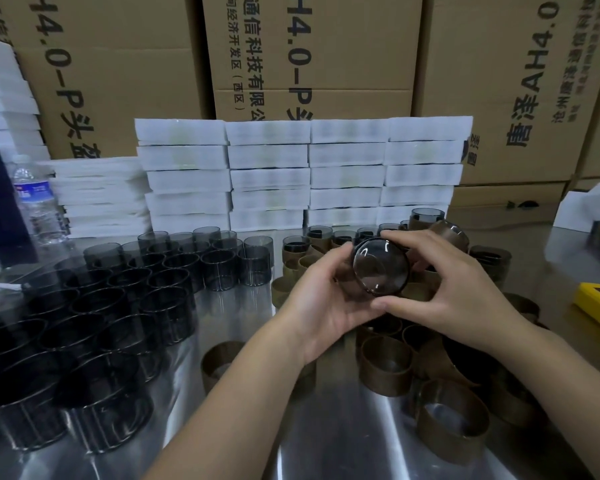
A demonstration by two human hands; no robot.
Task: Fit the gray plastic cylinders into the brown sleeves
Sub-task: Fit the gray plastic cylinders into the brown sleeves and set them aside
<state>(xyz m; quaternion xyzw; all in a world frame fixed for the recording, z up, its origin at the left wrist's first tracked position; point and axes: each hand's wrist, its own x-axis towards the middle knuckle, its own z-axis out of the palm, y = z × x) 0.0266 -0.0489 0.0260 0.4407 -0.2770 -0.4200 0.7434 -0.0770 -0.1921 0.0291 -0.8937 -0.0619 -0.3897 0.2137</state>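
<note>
We grip one gray plastic cylinder (381, 266) between our left hand (321, 303) and right hand (452, 289), its clear, smoky round end facing us. Loose brown sleeves (385, 365) lie at five o'clock, bare gray cylinders (125, 292) crowd nine o'clock, and sleeved ones (321, 237) stand at twelve o'clock.

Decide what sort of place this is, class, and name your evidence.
Probably a factory packing bench: stacked printed cartons, piled white foam trays, and rows of gray cylinders beside loose brown sleeves.
</note>
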